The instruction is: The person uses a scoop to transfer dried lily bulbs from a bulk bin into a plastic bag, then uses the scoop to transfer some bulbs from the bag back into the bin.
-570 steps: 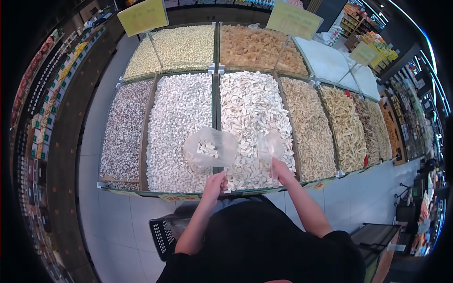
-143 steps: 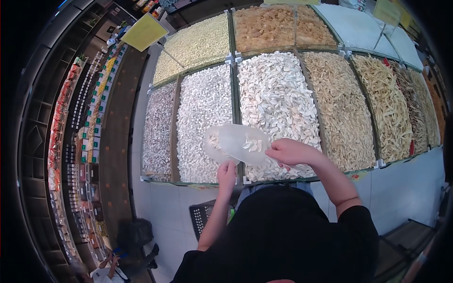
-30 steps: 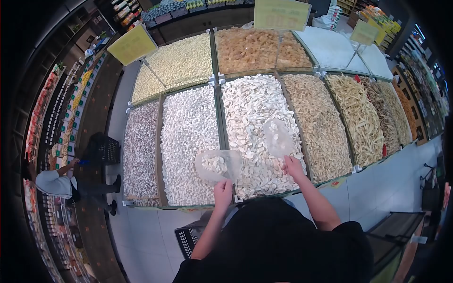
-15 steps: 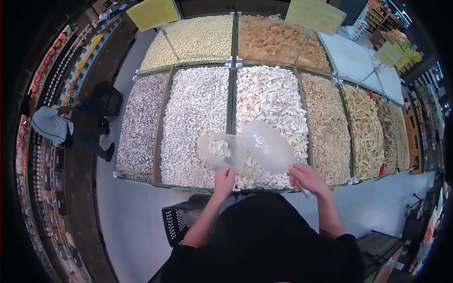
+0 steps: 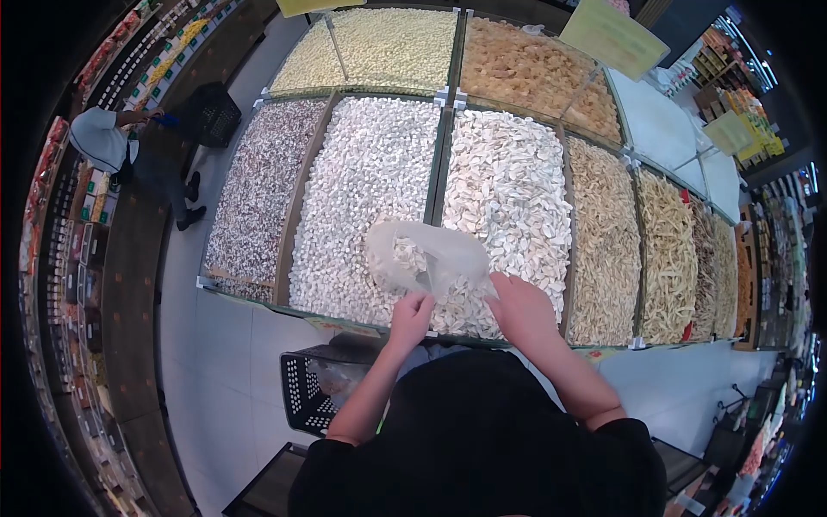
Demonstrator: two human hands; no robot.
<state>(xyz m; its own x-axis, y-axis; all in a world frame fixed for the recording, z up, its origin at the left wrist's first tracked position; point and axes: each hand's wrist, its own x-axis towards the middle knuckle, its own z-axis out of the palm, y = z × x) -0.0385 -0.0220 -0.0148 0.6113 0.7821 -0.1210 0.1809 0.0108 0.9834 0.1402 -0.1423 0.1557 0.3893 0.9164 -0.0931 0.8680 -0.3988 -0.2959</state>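
My left hand [image 5: 412, 317] is closed on the near edge of a translucent plastic bag [image 5: 383, 258]. Inside it lie some white dried slices [image 5: 408, 255]. My right hand [image 5: 524, 312], its back turned up, is closed at the right of the bag around the handle end of a frosted scoop [image 5: 461, 254]. The scoop is tilted left against the bag's mouth, and where one ends and the other begins is hard to make out. Its handle is hidden by my hand. Below the hands are a bin of white slices [image 5: 508, 189] and a bin of small white pieces [image 5: 370, 172].
Dividers separate further bins: speckled grains [image 5: 258, 185], pale strips [image 5: 603, 250], amber lumps [image 5: 534, 73]. Yellow signs [image 5: 616, 39] stand above. A black basket [image 5: 301, 388] is beside me at lower left. A person [image 5: 103, 142] with another basket [image 5: 215, 114] stands at the left shelves.
The scoop has moved left from over the slice bin and tipped toward the bag, as my right hand turned over. The left hand keeps hold of the bag. The view has shifted slightly.
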